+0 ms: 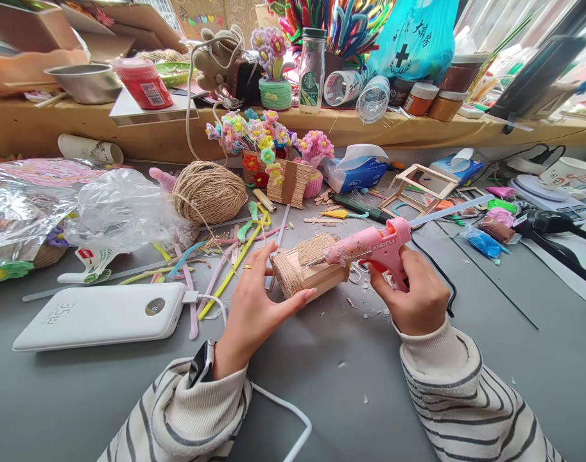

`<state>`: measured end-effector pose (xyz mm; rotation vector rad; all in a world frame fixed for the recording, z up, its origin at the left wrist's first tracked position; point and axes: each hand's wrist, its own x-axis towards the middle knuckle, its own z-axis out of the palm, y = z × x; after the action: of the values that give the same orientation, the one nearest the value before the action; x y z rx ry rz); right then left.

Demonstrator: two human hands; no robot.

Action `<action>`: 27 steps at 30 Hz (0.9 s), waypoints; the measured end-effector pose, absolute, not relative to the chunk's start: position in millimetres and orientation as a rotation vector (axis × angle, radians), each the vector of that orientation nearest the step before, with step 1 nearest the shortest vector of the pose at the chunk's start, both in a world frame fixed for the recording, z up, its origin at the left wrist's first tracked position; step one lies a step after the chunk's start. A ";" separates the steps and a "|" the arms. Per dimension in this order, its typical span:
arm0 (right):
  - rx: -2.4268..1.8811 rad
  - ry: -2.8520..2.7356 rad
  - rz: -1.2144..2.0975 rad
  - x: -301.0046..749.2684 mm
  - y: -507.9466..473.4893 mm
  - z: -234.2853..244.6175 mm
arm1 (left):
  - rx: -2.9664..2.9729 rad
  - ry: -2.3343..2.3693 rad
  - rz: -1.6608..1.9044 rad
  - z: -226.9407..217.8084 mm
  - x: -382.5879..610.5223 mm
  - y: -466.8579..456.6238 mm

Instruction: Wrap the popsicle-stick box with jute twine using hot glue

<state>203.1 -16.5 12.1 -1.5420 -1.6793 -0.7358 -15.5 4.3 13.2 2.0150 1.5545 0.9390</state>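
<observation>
My left hand [254, 308] grips a small wooden box [308, 276] partly wrapped in jute twine, thumb below and fingers behind it, just above the grey table [321, 385]. My right hand [411, 292] is closed round the handle of a pink hot glue gun [370, 247]. The gun's nozzle touches the twine wrapping on top of the box. A pale glue stick [449, 210] sticks out of the gun's back, and a black cord runs off to the right.
A ball of jute twine [209, 191], a white power bank [103, 314], loose pipe cleaners [215, 266], crumpled plastic bags [119, 208], pipe-cleaner flower pots [273, 151], a stick frame [418, 186] and a tissue pack [355, 170] crowd the table. A cluttered shelf [297, 122] runs behind.
</observation>
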 end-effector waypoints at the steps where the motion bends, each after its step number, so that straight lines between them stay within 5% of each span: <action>1: -1.529 -1.676 -0.749 203.4 -16.1 12.0 | 2.012 1.557 0.932 13.5 -15.5 4.0; 27: -1.443 -1.654 -0.828 208.8 -13.9 13.9 | 1.974 1.573 0.913 14.9 -14.8 3.9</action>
<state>208.8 -13.9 13.9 -1.4433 -1.6535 -0.8283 -14.8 3.9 14.9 1.9736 1.5728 0.9129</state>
